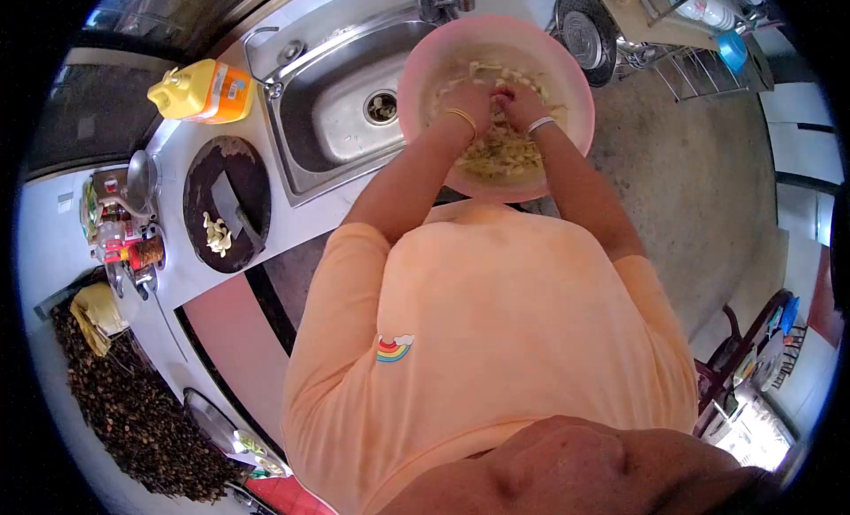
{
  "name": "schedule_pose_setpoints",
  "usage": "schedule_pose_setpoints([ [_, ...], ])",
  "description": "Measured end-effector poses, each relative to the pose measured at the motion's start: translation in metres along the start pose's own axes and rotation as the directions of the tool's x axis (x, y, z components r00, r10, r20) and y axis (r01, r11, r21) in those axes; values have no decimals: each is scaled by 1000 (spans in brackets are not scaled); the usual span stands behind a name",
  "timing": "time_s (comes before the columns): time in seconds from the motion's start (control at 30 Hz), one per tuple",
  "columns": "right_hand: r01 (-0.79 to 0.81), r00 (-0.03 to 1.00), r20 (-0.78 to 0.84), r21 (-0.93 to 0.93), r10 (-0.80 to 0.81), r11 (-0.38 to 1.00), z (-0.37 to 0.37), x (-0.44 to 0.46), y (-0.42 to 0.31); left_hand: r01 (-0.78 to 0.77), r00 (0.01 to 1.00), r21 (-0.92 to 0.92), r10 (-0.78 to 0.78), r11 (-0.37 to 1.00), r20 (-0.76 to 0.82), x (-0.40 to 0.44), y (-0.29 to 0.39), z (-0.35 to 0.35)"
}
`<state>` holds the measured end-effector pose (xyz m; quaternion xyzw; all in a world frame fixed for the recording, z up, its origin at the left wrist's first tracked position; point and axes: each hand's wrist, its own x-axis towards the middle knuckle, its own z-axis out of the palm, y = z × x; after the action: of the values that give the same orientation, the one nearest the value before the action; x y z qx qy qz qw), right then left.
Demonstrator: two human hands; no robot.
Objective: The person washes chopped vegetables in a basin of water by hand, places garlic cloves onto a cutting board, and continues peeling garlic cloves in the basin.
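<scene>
A wide pink basin holds cloudy water with many chopped pale-yellow vegetable pieces. My left hand, with a gold bangle at its wrist, is inside the basin among the pieces. Close beside it, my right hand wears a silver bangle and curls its fingers inward. Both hands come together near the middle of the basin, fingers bent and closed. What lies between the fingers is too small and covered to make out.
A steel sink adjoins the basin on the left. On the counter are a yellow jug and a round dark chopping board with a cleaver and pale pieces. A metal rack stands at right.
</scene>
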<state>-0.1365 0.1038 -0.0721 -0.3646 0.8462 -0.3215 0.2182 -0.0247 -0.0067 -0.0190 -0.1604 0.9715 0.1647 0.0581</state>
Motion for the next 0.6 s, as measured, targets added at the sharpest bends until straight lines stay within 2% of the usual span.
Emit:
schedule_pose_setpoints([
  [0.03, -1, 1000, -5, 3, 1, 1000, -5, -3, -8, 100, 991, -53, -94, 994, 98, 7, 2, 11],
  [0.1, 63, 989, 131, 52, -69, 997, -15, -10, -19, 152, 978, -94, -136, 984, 156, 15, -3, 36],
  [0.17, 66, 991, 114, 9, -67, 998, -7, -6, -11, 207, 957, -119, -176, 971, 229, 13, -7, 41],
  [0.23, 62, 994, 90, -28, -60, 998, 2, -8, -7, 59, 997, -62, -56, 996, 54, 7, -6, 27],
  [0.27, 93, 993, 72, -15, -92, 996, 4, -6, -9, 52, 997, -51, -49, 997, 58, 6, -4, 21],
  [0.33, 131, 990, 48, -4, -130, 991, 5, 3, -4, -8, 1000, -284, 16, 959, 26, 8, -2, 12],
  [0.4, 35, 999, 17, 160, -38, 986, 12, 7, 2, -49, 999, -325, 47, 944, -13, 18, -22, 35],
  [0.43, 33, 999, 23, 163, -37, 986, 7, 5, -5, -91, 996, -366, 77, 926, -52, 18, -27, 40],
  [0.47, -20, 999, -39, 229, 30, 973, 0, 4, -12, -85, 996, -368, 72, 926, -48, 18, -32, 46],
  [0.5, -66, 990, -99, 295, 99, 953, -4, 4, -17, -93, 980, -308, 32, 947, -196, 16, -31, 43],
  [0.53, -64, 991, -95, 295, 96, 953, -4, 6, -15, -91, 939, -245, 1, 965, -345, 15, -31, 39],
  [0.57, -11, 998, -53, 170, 20, 985, -5, 7, -14, -86, 938, -245, -4, 966, -347, 16, -30, 34],
  [0.6, 49, 999, -3, 45, -49, 998, -4, 8, -13, 62, 975, -252, -113, 966, -190, 13, -24, 20],
])
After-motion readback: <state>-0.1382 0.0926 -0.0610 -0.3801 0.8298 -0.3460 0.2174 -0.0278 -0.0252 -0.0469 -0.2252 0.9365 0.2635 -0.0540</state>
